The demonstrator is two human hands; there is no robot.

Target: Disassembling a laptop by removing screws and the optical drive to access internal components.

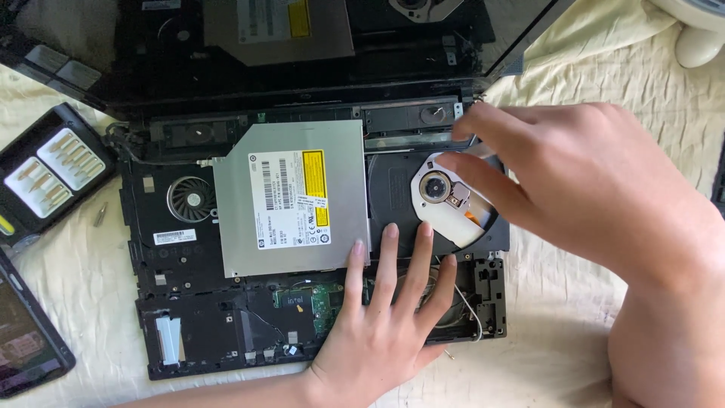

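Silver drive [291, 198] lay under the left hand's [381, 325] flat, spread fingertips [357, 249]; the right hand's [581, 185] narrow fingers [472, 170] touched its open tray [453, 200], holding nothing.

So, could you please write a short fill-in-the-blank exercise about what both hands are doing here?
1. The left hand lies flat with its fingertips at the edge of the silver ____ drive.
2. The right hand touches the drive's open ____.
3. The round cooling fan sits ____ of the drive's silver casing.

Missing words: optical; tray; left
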